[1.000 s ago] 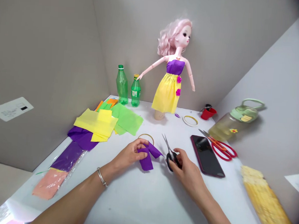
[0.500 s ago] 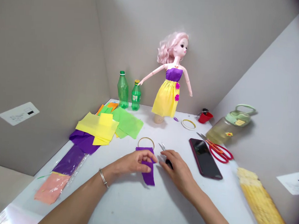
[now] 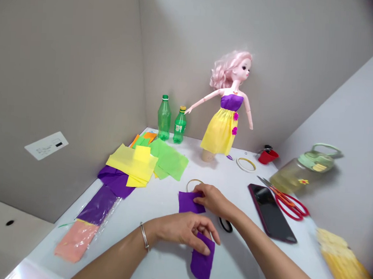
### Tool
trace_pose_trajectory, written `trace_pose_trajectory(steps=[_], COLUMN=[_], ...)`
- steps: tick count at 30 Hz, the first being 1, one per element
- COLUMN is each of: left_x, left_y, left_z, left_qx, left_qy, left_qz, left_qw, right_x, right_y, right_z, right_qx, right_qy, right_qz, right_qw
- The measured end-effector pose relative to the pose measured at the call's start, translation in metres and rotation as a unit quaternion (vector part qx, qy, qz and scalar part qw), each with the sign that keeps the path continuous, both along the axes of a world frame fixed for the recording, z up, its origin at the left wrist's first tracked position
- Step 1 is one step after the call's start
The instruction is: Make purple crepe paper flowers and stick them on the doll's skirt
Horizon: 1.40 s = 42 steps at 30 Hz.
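The scissors (image 3: pixel 225 225) have left the right hand (image 3: pixel 213 200) and now lie on the table (image 3: pixel 157 201) just beside that forearm, with their black handles showing and their blades hidden. The purple paper now shows as two pieces. The right hand sits over the upper purple piece (image 3: pixel 189 203), its fingers curled down onto the paper and nearly closed. The left hand (image 3: pixel 181 229) rests at the top of the purple strip (image 3: pixel 203 258), its fingers bent over the end. For neither hand can I tell whether the paper is pinched or only pressed. A thin gold ring (image 3: pixel 194 184) lies just behind the upper piece.

The doll (image 3: pixel 238 71) already wears a dress (image 3: pixel 221 131) with a purple top, a yellow skirt and two pink flowers. Yellow paper (image 3: pixel 131 163) and green paper (image 3: pixel 169 159) lie piled left of the hands, with pink paper (image 3: pixel 76 240) nearer. A phone (image 3: pixel 272 213) and red scissors (image 3: pixel 291 207) lie to the right.
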<state>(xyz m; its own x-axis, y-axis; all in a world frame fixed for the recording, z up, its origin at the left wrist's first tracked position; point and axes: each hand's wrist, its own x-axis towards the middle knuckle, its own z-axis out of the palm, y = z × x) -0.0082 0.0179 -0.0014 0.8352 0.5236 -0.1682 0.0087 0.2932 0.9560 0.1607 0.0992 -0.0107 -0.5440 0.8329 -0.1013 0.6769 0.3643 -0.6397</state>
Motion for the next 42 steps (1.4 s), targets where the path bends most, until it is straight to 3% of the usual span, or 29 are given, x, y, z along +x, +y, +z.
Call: trace_pose_trajectory(steps=[4,8,12,15,19,25,28,32,37,39,42], left_x=[-0.001,-0.002,-0.002,-0.002,-0.002,0.000,0.001,0.001,-0.003,-0.003,0.002], left_y=[0.002,0.006,0.010,0.011,0.010,0.007,0.008,0.014,0.022,0.022,0.019], left_z=[0.001,-0.003,-0.011,-0.015,-0.013,-0.012,-0.016,-0.022,-0.028,-0.028,-0.027], left_qx=[-0.009,-0.003,0.004,0.006,0.003,0.005,0.007,0.000,0.021,0.025,0.021], left_qy=[0.005,0.028,0.035,0.033,0.044,0.049,0.047,0.043,0.033,0.025,0.022], left_qz=[0.003,0.012,0.013,0.019,0.031,0.024,0.047,0.124,0.214,0.232,0.247], left_qw=[1.000,1.000,0.999,0.999,0.999,0.999,0.998,0.991,0.976,0.972,0.968], right_x=[-0.022,-0.068,-0.117,-0.130,-0.095,-0.009,0.004,0.001,0.015,0.024,0.028], right_y=[0.013,0.031,0.053,0.068,0.069,0.015,-0.004,-0.005,-0.023,-0.042,-0.072], right_z=[0.011,0.015,0.015,0.019,0.032,0.038,0.027,0.015,0.009,0.003,-0.011], right_qx=[-0.054,-0.092,-0.080,-0.040,0.023,0.047,0.061,0.108,0.107,0.015,-0.156], right_qy=[0.059,0.112,0.132,0.125,0.061,-0.126,-0.163,-0.165,-0.087,0.039,0.235], right_qz=[0.037,0.071,0.035,-0.006,-0.017,0.034,0.042,-0.031,-0.108,-0.108,-0.120], right_qw=[0.996,0.987,0.987,0.991,0.998,0.990,0.984,0.980,0.985,0.993,0.952])
